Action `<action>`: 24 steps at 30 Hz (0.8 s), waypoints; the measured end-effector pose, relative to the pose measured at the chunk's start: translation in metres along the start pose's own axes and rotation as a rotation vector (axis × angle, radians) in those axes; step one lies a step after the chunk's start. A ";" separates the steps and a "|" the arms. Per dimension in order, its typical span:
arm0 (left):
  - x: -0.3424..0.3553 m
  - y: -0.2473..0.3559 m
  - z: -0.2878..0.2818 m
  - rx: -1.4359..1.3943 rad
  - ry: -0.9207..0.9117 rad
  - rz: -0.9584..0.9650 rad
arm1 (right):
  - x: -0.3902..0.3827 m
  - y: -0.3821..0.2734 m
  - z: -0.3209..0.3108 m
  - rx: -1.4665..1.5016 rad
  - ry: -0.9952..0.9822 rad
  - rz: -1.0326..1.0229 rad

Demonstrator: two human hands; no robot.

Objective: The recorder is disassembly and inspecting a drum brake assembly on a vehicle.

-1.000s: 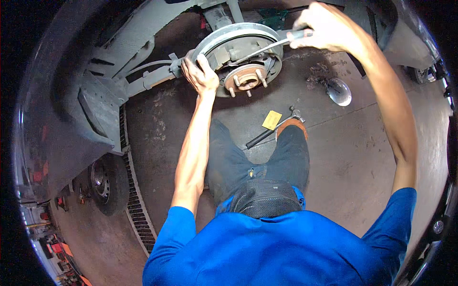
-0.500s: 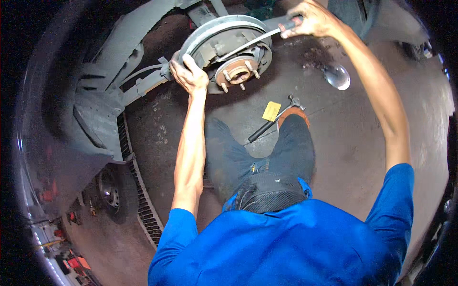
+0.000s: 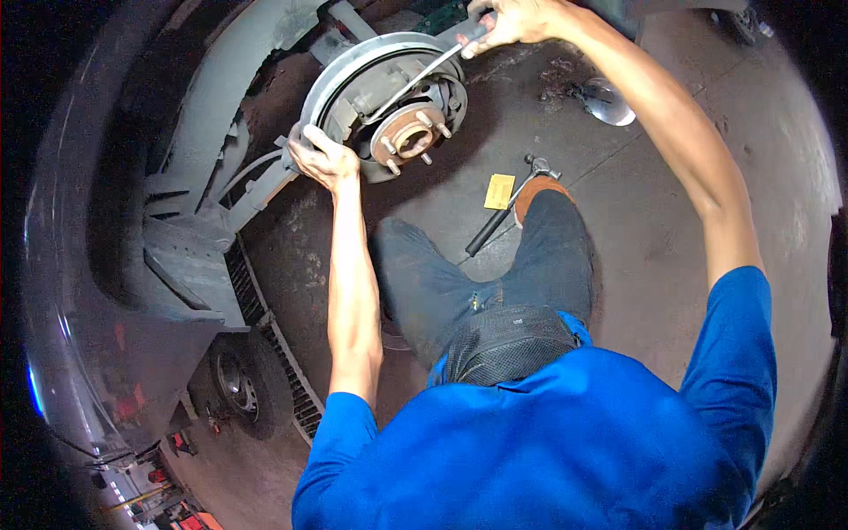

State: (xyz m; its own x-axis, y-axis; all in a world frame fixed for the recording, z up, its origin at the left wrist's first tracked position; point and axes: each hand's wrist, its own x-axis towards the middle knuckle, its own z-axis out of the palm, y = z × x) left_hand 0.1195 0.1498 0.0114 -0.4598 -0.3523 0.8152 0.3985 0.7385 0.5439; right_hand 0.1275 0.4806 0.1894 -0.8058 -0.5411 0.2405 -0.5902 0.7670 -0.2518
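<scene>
A drum brake assembly hangs in front of me, with a curved grey rim (image 3: 320, 87) round its backing plate. At its middle sits a rusty wheel hub (image 3: 386, 144) with several bare studs. My left hand (image 3: 329, 162) is closed on the lower left of the rim, thumb toward me, the other fingers partly hidden. My right hand (image 3: 515, 22) grips the handle of a long screwdriver (image 3: 422, 78) at the upper right. The screwdriver's shaft slants down left across the brake, and its tip lies just above the hub, by the brake parts.
On the floor lie a hammer-like tool with a black grip (image 3: 488, 231), a yellow card (image 3: 498, 191), a shiny metal dish (image 3: 611, 104) and a rust-orange rounded thing (image 3: 527, 187) beside my leg. A floor grate (image 3: 288, 364) and a wheel (image 3: 237, 386) are at left, near the vehicle body (image 3: 159, 353).
The whole view has shifted, so the brake and both hands appear farther left. The left hand stays on the rim; the right hand keeps the screwdriver across the brake, its shaft now steeper.
</scene>
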 end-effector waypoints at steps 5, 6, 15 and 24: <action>-0.002 -0.001 0.001 0.100 0.005 0.061 | -0.014 -0.013 -0.009 0.076 -0.077 0.093; -0.002 -0.001 0.001 0.111 0.003 0.055 | -0.012 -0.013 -0.013 0.006 -0.106 0.063; -0.003 0.006 0.003 0.080 -0.002 -0.009 | 0.026 0.013 -0.010 -0.208 -0.151 -0.239; -0.005 -0.003 0.003 0.139 -0.025 0.008 | 0.028 0.027 0.004 -0.137 -0.105 -0.297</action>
State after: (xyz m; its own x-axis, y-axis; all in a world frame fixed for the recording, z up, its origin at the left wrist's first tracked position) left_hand 0.1187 0.1512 0.0051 -0.4778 -0.3331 0.8129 0.2893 0.8141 0.5036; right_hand 0.0883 0.4848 0.1854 -0.6044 -0.7750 0.1847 -0.7937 0.6058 -0.0553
